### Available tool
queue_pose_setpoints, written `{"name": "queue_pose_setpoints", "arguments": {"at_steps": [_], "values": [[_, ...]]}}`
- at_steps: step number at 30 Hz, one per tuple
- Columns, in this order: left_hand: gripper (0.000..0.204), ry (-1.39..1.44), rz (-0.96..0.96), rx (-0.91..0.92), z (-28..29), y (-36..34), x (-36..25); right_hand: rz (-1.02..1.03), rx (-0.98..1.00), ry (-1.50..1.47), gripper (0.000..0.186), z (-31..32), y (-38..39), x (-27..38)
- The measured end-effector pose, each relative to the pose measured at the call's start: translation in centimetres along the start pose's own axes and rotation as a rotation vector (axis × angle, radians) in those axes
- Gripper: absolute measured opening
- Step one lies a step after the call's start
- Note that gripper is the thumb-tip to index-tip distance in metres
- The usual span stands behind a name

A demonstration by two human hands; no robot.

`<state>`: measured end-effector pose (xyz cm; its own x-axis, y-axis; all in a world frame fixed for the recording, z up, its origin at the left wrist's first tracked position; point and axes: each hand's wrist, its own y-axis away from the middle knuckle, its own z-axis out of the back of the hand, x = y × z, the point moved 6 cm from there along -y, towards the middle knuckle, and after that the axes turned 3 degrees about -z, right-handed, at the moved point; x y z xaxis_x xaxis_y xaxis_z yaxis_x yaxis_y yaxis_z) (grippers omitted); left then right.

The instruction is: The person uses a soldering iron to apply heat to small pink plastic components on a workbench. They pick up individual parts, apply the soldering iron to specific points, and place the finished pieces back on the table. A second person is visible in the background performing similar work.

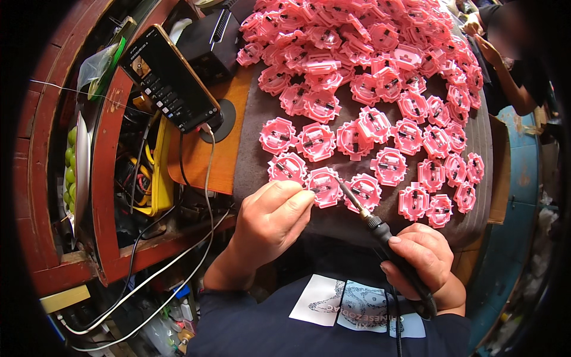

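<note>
In my right hand (pixel 423 260) is a black-handled soldering iron (pixel 405 269), its cord trailing down toward my lap. The iron's metal tip points up and left, close to a pink plastic housing (pixel 324 179) with small black and pale parts inside. My left hand (pixel 266 221) is closed in a pinch at the lower left of that housing; what its fingertips hold is too small to make out. Another pink housing (pixel 364 191) lies just right of the tip, and one more (pixel 288 169) sits above my left hand.
A large heap of pink housings (pixel 357 41) fills the far side of the dark cloth-covered surface (pixel 253 128). On the left, a phone (pixel 171 80) stands with a white cable plugged in. A yellow bin (pixel 163 172) sits below it. At the far right is another person (pixel 514 65).
</note>
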<state>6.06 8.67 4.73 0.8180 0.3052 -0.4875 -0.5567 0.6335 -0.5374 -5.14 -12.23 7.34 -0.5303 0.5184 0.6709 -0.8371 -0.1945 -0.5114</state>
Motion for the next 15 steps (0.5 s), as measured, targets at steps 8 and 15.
{"name": "queue_pose_setpoints", "arguments": {"at_steps": [8, 15], "values": [[0.031, 0.039, 0.056, 0.03, -0.24, 0.59, 0.7, 0.001, 0.018, -0.012, 0.045, -0.9, -0.28, -0.15], [0.03, 0.041, 0.048, 0.028, -0.31, 0.44, 0.75, -0.008, 0.029, 0.001, 0.046, -0.87, -0.45, -0.1]]}}
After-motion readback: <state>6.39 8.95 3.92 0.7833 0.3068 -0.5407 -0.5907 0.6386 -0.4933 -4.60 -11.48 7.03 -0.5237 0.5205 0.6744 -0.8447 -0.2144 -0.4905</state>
